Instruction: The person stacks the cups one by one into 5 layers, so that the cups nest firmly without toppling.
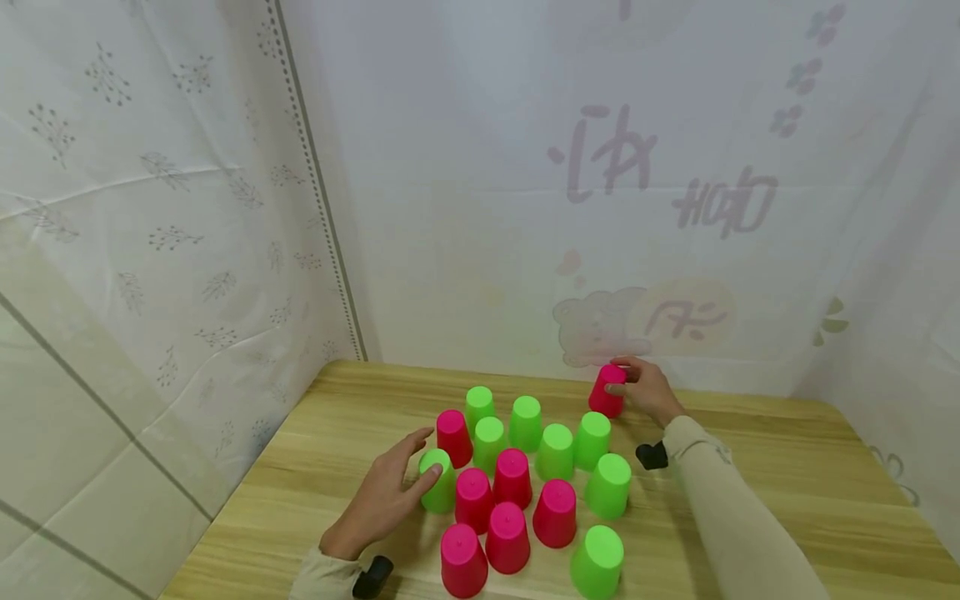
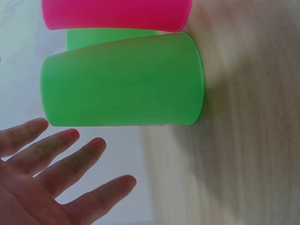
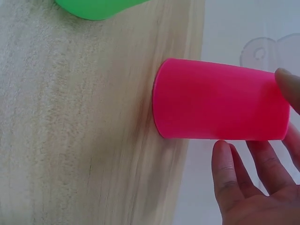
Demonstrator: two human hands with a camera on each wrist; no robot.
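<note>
Presently, the right hand [image 1: 647,393] pinches 1 pink cup [image 1: 603,403], inverted near the far edge of the table [image 1: 810,467]; the left hand [image 1: 385,493] is spread beside 1 green cup [image 1: 442,495], contact unconfirmed. Judged progress: 1 cup apart; 14 other cups [image 1: 555,515] (8 green, 6 pink) left, colours mixed, none visibly stacked.

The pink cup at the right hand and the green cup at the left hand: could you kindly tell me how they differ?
The pink cup is held by the right hand; the green cup has the left hand spread beside it. The pink cup is apart, near the far edge of the table; the green cup is nearer, among other cups. Both are mouth-down and taper upward.
</note>
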